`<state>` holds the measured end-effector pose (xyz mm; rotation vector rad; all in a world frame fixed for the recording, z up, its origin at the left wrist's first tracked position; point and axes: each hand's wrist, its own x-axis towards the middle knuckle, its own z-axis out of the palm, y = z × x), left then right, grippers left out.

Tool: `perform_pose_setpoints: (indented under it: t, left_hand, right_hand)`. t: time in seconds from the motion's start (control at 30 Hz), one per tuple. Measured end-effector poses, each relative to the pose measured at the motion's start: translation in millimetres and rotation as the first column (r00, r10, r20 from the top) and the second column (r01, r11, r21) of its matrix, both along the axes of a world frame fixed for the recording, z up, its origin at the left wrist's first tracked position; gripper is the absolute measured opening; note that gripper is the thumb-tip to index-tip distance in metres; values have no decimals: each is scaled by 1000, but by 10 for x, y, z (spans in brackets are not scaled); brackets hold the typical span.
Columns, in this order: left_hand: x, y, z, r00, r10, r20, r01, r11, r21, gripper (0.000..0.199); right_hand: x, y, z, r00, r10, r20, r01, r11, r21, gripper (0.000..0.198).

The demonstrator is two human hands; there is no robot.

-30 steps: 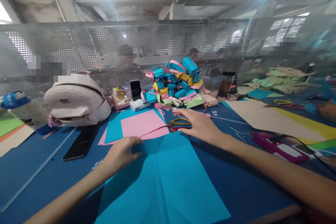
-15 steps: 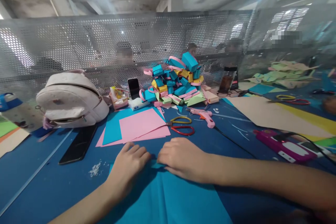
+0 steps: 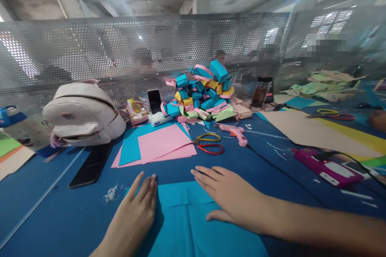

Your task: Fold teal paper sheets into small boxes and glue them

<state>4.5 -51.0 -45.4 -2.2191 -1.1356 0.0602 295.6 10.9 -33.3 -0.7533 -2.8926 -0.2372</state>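
A creased sheet of blue paper (image 3: pixel 188 219) lies on the blue table in front of me, with a fold line down its middle and another across its far end. My left hand (image 3: pixel 137 204) rests along its left edge, fingers stretched out. Over the right part of the sheet my right hand (image 3: pixel 227 192) lies open, thumb apart from the fingers. Neither hand grips anything. Beyond them are pink paper sheets (image 3: pixel 163 144), and scissors (image 3: pixel 208 143) with one yellow and one red handle lie across their right edge.
A pink glue gun (image 3: pixel 237 133) trails a black cord to the right. A pile of folded paper pieces (image 3: pixel 200 96) stands at the back. On the left are a black phone (image 3: pixel 90 166) and a white backpack (image 3: pixel 86 114); a magenta device (image 3: pixel 327 166) lies right.
Both hands have let go of the paper's far edge and spread apart, the left one moving left and nearer, the right one rightward. The far end now lies flatter with a crease showing.
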Motion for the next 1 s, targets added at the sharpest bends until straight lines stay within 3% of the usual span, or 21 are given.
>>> perform_pose_setpoints:
  t: [0.3, 0.47, 0.6, 0.67, 0.77, 0.83, 0.93, 1.0]
  left_hand:
    - [-344, -152, -30, 991, 134, 21, -134, 991, 18, 50]
    - [-377, -164, -27, 992, 123, -35, -122, 992, 20, 49]
    - [-214, -72, 86, 996, 72, 56, -67, 994, -89, 51]
    - [-54, 22, 187, 985, 75, 155, -40, 974, -222, 55]
    - [205, 234, 357, 915, 120, 386, 85, 876, -475, 58]
    - [334, 413, 453, 799, 233, 554, 183, 784, -593, 44]
    - [399, 691, 565, 737, 286, 613, 194, 779, -596, 24]
    - [345, 846, 629, 684, 320, 656, 186, 793, -580, 11]
  right_hand:
    - [414, -68, -77, 995, -98, 9, 98, 995, -4, 95]
    - [612, -133, -99, 983, -176, -55, 174, 984, -29, 96]
    - [652, -156, -23, 975, -203, -85, 200, 979, -41, 84]
    - [609, -145, 57, 975, -214, -55, 212, 976, -41, 67]
    - [504, -74, 194, 976, -207, -60, 204, 977, -61, 30]
    - [438, 15, 285, 977, -177, -116, 166, 982, -94, 22]
    - [379, 194, 435, 957, -173, -232, 130, 974, -186, 25]
    - [369, 321, 536, 898, -245, -366, 133, 943, -306, 27]
